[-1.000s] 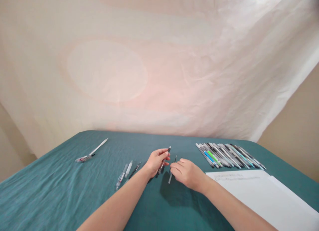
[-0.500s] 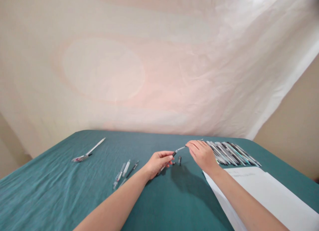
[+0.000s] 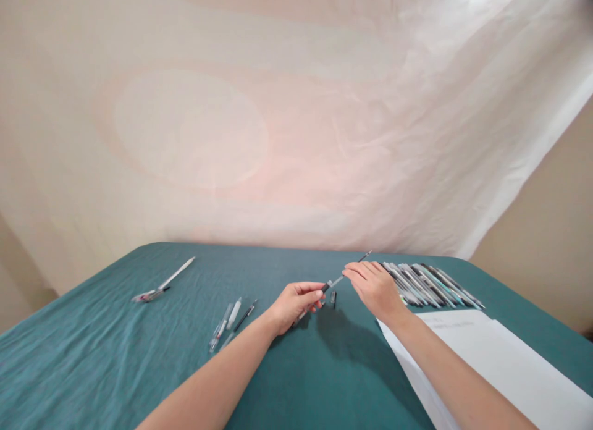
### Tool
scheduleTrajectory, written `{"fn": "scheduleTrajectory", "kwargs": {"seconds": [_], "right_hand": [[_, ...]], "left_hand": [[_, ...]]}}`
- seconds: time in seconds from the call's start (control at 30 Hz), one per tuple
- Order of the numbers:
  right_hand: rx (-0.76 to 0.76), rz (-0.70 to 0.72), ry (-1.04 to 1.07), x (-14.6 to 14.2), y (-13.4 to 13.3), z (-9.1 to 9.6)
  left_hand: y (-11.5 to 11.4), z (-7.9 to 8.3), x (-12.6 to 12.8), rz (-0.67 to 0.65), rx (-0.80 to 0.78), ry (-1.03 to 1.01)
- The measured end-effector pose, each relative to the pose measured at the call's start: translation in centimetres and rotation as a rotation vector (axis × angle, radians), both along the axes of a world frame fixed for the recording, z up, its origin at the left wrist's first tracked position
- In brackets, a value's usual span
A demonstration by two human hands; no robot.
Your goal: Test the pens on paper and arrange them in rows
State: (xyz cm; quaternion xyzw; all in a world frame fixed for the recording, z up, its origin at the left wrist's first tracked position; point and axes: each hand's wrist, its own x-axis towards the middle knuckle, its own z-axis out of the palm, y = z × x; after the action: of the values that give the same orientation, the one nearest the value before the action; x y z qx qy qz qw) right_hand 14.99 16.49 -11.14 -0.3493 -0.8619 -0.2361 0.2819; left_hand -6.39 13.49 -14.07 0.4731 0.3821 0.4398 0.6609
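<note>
My left hand [image 3: 296, 306] is closed around a pen barrel [image 3: 327, 286], whose dark grip end sticks out past the thumb and forefinger. A thin pen refill [image 3: 338, 279] runs at a slant from the barrel's end up to my right hand [image 3: 373, 288]. The right fingers pinch the refill partway along, and its far dark end shows beyond them. How deep the refill sits in the barrel is hidden. A small dark pen cap [image 3: 333, 299] stands on the cloth just below the hands. Another dark piece beneath the left hand is mostly covered.
To the right, several pens [image 3: 430, 285] lie side by side in a row. White paper sheets [image 3: 491, 356] lie under my right forearm. Several more pens [image 3: 234, 322] are left of my left arm. Farther left, a bag-like clear piece with a white pen [image 3: 178, 272] rests on the green tablecloth [image 3: 92, 349].
The refill's far end has tilted upward and shows more beyond my right fingers. My right hand has shifted very slightly left, while the left hand stays almost in place.
</note>
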Motion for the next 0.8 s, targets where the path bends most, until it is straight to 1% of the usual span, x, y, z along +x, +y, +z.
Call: {"fn": "scheduleTrajectory", "kwargs": {"seconds": [0.13, 0.37, 0.67, 0.8], "right_hand": [[0.013, -0.022, 0.020, 0.12, -0.10, 0.21], [0.030, -0.037, 0.042, 0.31, -0.16, 0.62], [0.008, 0.008, 0.017, 0.26, -0.14, 0.49], [-0.022, 0.050, -0.005, -0.29, -0.46, 0.34]], "left_hand": [[-0.03, -0.20, 0.08, -0.024, 0.020, -0.005], [-0.03, -0.26, 0.06, -0.024, 0.021, 0.005], [-0.10, -0.16, 0.12, -0.043, 0.011, -0.014], [-0.16, -0.11, 0.15, -0.060, 0.008, -0.032]]}}
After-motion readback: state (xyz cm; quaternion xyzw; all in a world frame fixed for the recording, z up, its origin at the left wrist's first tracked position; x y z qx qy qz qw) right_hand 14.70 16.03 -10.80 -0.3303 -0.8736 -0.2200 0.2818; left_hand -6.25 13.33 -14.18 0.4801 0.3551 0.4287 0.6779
